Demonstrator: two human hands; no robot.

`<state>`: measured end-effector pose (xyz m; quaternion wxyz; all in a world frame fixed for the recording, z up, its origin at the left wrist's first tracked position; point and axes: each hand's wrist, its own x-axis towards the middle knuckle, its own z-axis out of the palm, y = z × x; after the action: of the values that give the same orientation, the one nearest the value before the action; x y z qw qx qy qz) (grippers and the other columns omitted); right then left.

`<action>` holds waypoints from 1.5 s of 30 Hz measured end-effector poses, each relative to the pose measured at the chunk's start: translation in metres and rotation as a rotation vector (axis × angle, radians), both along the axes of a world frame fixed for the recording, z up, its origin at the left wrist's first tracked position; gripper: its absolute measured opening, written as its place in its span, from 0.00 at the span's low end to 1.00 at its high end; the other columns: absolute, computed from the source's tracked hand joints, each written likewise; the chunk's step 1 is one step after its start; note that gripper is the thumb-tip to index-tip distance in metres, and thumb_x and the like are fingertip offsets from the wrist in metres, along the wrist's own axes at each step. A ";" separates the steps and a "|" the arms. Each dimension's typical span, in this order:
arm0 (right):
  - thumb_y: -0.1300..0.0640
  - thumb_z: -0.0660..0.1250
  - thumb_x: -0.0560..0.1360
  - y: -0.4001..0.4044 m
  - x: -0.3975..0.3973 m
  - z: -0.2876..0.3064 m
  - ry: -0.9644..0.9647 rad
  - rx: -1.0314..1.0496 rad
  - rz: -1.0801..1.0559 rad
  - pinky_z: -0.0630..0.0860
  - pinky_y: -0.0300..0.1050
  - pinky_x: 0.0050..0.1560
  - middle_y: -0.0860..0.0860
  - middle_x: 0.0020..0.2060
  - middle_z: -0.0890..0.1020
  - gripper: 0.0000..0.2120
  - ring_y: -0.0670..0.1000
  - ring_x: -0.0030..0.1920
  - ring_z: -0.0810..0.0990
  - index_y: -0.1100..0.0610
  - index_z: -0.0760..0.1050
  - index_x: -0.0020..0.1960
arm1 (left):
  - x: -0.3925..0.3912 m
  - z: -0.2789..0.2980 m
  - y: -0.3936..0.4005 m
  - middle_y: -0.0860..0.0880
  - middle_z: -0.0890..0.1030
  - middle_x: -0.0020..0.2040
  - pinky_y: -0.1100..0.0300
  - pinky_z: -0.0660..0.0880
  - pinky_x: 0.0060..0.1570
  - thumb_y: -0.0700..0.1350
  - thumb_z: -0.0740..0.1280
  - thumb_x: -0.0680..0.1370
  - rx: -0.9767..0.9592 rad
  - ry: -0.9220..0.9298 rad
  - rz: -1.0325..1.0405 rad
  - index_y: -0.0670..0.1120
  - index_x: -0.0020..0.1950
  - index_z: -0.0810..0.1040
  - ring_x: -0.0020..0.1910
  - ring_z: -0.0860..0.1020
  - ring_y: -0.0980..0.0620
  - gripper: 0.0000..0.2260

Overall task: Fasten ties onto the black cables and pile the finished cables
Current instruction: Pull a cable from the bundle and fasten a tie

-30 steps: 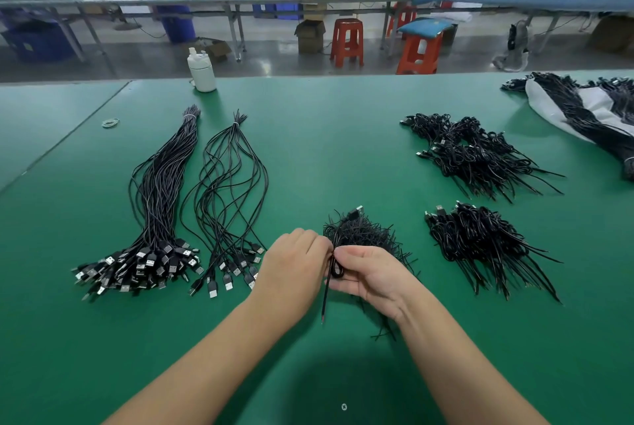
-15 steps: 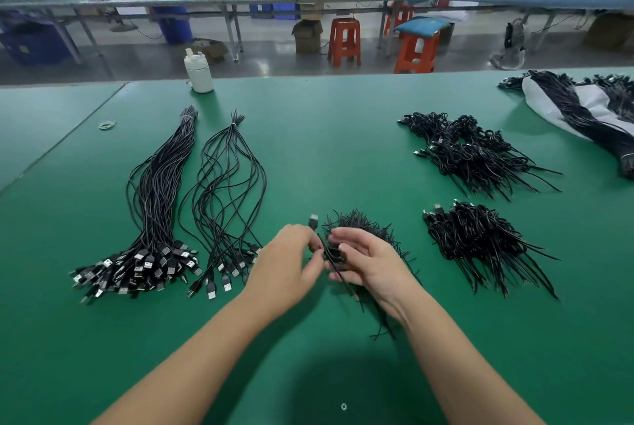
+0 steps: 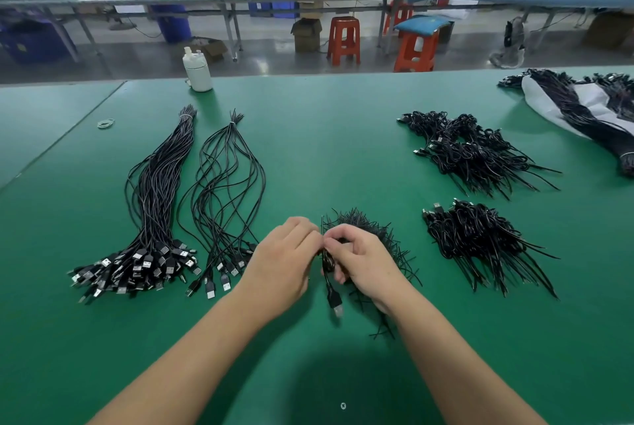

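A green work table (image 3: pixel 326 136) fills most of the frame, with a workshop floor and orange stools (image 3: pixel 344 40) seen beyond it at the top. At lower centre a coiled black cable (image 3: pixel 328 263) is pinched between the left hand (image 3: pixel 283 261) and the right hand (image 3: pixel 360 261), both with fingers curled round it. Its long axis runs roughly top to bottom in the frame, and its USB plug (image 3: pixel 335 304) hangs downward below the hands. A heap of ties (image 3: pixel 374 229) lies just behind the right hand. Finished cables (image 3: pixel 480 239) are piled at right; loose cable bundles (image 3: pixel 154 205) lie at left.
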<state>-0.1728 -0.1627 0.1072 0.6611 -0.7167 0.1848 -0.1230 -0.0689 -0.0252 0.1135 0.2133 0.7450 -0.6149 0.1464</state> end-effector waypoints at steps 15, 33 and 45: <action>0.50 0.67 0.80 0.003 0.003 0.009 0.044 -0.068 -0.096 0.62 0.38 0.25 0.49 0.25 0.72 0.11 0.45 0.23 0.64 0.50 0.84 0.42 | -0.006 0.003 0.000 0.50 0.76 0.44 0.53 0.72 0.46 0.40 0.63 0.78 -0.168 0.141 0.134 0.43 0.46 0.75 0.46 0.72 0.46 0.03; 0.55 0.69 0.78 -0.010 0.002 0.015 0.018 -0.216 -0.009 0.68 0.39 0.25 0.46 0.25 0.75 0.04 0.45 0.22 0.69 0.48 0.78 0.45 | -0.003 0.014 -0.003 0.53 0.79 0.37 0.62 0.71 0.39 0.43 0.67 0.80 -0.065 0.744 0.250 0.52 0.42 0.72 0.36 0.75 0.54 0.08; 0.65 0.62 0.81 -0.007 -0.002 0.011 -0.024 0.085 0.077 0.81 0.45 0.41 0.54 0.42 0.86 0.12 0.50 0.35 0.78 0.53 0.80 0.56 | -0.010 0.008 -0.003 0.52 0.74 0.38 0.58 0.69 0.39 0.36 0.67 0.77 -0.098 0.335 0.256 0.46 0.43 0.73 0.38 0.72 0.52 0.06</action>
<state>-0.1743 -0.1695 0.1180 0.6974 -0.6930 0.1543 -0.0982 -0.0794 -0.0282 0.1211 0.3281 0.8197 -0.4632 0.0762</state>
